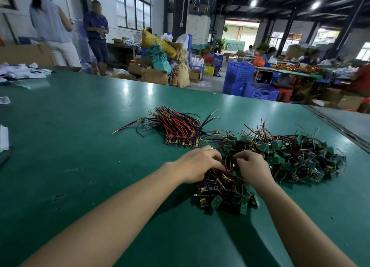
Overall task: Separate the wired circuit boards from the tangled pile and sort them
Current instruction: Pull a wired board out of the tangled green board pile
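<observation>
The pile [290, 156] lay on the green table [80, 146], right of centre in front of the person. It was a dense tangle of small green boards [278, 159] with red, black and yellow wires, some ending in ring terminals. Its near part, a darker clump under the hands, reached toward the person, and the larger part spread off to the right.

Just beyond it to the left lay the bundle [180, 129]. Its boards were stacked in a row at the near end, and their wires all ran the same way, away from the person. A few loose yellow-tipped leads strayed out. Stray wires joined bundle and pile.

The left hand [197, 164] was on the left edge of the near clump, fingers curled down into the wires and grasping them. The right hand [253, 167] was just beside it, fingertips bent and pinching wires in the pile. Which board either hand held was hidden.

Blue crates [260, 90] stood beyond the table.
</observation>
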A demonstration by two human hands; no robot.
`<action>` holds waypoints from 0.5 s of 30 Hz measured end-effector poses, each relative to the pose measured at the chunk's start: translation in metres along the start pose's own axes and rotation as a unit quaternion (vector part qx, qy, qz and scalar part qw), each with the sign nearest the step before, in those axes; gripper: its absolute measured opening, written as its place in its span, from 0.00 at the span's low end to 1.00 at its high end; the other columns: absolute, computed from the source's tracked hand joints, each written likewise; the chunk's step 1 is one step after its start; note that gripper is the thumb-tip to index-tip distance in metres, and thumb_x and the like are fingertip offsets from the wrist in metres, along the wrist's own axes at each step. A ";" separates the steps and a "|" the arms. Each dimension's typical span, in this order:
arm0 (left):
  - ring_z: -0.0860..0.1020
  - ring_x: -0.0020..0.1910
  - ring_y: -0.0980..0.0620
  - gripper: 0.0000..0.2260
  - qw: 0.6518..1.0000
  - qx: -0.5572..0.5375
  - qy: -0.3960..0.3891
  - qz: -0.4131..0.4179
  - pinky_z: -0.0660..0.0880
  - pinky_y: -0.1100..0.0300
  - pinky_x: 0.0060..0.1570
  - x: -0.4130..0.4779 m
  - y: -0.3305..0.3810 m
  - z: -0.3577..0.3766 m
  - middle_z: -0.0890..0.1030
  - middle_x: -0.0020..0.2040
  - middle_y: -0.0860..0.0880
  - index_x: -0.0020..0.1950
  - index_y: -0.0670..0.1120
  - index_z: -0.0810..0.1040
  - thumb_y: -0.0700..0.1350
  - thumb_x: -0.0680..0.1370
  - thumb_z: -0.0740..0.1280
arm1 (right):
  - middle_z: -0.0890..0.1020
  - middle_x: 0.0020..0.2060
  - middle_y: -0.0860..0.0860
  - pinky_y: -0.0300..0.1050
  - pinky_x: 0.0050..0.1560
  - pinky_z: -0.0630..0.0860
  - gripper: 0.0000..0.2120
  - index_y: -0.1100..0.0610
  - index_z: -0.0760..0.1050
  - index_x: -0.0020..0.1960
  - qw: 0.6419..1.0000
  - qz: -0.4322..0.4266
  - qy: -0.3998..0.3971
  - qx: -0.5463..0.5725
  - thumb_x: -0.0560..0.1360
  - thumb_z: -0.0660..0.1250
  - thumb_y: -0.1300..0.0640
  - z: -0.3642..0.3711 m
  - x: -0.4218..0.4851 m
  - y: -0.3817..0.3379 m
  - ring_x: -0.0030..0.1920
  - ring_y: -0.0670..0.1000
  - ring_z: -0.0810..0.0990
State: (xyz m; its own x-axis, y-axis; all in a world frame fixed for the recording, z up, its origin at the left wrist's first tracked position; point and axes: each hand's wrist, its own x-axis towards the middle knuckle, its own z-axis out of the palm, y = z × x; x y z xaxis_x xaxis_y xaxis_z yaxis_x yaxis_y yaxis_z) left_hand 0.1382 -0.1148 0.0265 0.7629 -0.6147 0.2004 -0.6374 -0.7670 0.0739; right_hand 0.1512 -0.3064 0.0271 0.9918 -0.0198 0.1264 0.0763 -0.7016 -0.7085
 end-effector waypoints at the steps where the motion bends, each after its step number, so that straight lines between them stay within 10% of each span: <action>1: 0.67 0.65 0.49 0.26 0.999 0.027 -0.015 0.023 0.69 0.50 0.62 0.004 -0.001 -0.003 0.72 0.67 0.50 0.67 0.53 0.76 0.30 0.74 0.64 | 0.80 0.31 0.50 0.38 0.24 0.63 0.10 0.51 0.79 0.50 1.000 0.009 0.018 0.022 0.79 0.60 0.61 -0.001 -0.001 0.003 0.25 0.48 0.69; 8: 0.72 0.54 0.49 0.16 0.980 0.160 -0.042 0.110 0.73 0.55 0.49 0.016 -0.003 -0.015 0.80 0.54 0.52 0.63 0.49 0.75 0.35 0.78 0.63 | 0.76 0.26 0.47 0.39 0.25 0.61 0.09 0.49 0.79 0.47 0.994 -0.005 0.051 0.094 0.79 0.62 0.60 0.008 -0.009 0.017 0.23 0.46 0.67; 15: 0.76 0.44 0.49 0.07 0.988 -0.110 0.102 -0.027 0.74 0.53 0.46 0.011 -0.018 -0.021 0.76 0.43 0.50 0.54 0.43 0.78 0.37 0.76 0.69 | 0.74 0.27 0.47 0.34 0.19 0.59 0.08 0.49 0.78 0.46 0.988 -0.009 0.076 0.135 0.79 0.63 0.60 0.009 -0.010 0.025 0.19 0.42 0.65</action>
State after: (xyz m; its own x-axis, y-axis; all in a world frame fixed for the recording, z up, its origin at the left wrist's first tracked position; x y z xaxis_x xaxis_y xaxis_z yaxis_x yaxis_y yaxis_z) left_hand 0.1553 -0.1039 0.0474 0.7733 -0.5064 0.3816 -0.6213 -0.7252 0.2968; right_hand 0.1446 -0.3177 0.0021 0.9648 -0.1292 0.2289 0.1391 -0.4878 -0.8618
